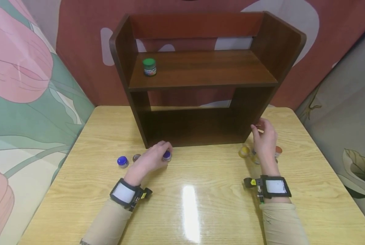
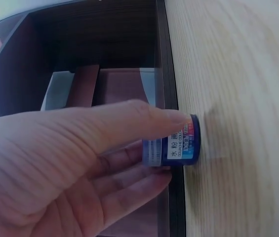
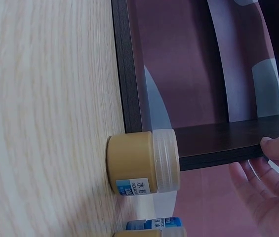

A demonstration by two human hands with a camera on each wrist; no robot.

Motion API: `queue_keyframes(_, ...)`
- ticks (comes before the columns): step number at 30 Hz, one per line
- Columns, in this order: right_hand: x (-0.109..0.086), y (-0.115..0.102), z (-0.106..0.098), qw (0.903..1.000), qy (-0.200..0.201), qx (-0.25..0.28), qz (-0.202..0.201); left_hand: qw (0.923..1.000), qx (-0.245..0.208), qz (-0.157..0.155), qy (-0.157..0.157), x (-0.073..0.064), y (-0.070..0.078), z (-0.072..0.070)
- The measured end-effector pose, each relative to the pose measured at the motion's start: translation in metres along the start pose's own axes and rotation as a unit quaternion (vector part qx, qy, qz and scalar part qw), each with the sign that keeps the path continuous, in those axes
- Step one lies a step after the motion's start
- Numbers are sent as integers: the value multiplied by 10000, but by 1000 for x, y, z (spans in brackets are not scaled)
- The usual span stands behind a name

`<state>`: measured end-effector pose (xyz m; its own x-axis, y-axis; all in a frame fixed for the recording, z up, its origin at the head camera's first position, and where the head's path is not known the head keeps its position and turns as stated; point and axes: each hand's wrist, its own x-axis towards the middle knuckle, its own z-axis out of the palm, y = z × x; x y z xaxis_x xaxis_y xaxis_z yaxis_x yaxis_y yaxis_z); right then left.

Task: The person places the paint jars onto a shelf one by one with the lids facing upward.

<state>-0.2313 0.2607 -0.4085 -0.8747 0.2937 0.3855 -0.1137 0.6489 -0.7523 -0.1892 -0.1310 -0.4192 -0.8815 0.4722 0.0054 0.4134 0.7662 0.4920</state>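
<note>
Noted at far left: blue-lidded jar [image 1: 122,161], upright on the table [image 1: 78,190], with a small dark jar [image 1: 136,157] just beside the hand. Noted above, on the upper board [image 1: 207,68] of the shelf unit [image 1: 197,25]: green jar [image 1: 149,67], upright, touched by neither hand. Found below: left hand [image 1: 152,157], closed to a pinch on the held jar [image 1: 167,156], thumb across the printed label [image 2: 180,143], fingers round the opposite side. Located on or just above the table, close before the unit's lower front edge; not possible to confirm contact with the table. Judged light, rigid and smooth-walled, probably plastic, hence unlikely to break but liable to slip under dry fingertips. Best taken by the body below the lid [image 2: 154,152], thumb and fingers opposed, and kept level against a loose cap. Recorded at right: yellow jar [image 1: 244,151], upright just before the unit's corner; then right hand [image 1: 264,137], thumb and fingers bent about the edge of the right side panel [image 1: 280,47], without a jar. Judged stiff and far heavier; best steadied by that edge. Noted last: orange-lidded jar [image 1: 278,151], just beyond the right hand.
</note>
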Motion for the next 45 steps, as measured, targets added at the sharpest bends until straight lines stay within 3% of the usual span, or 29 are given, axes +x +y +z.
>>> queue_keyframes(9, 1, 3, 1, 9998, 113, 62, -134, 9999, 108, -38, 67, 2, -1, 4)
queue_keyframes(17, 2, 4, 1, 9995, 169, 54, -269, 9994, 109, 186, 283, 1, -2, 6)
queue_keyframes(41, 1, 7, 2, 9989, 175, 186, -393, 9992, 204, 202, 287, -2, -1, 8)
queue_keyframes(45, 1, 7, 2, 9989, 175, 189, -395, 9981, 218, 368, 446, -2, -1, 7)
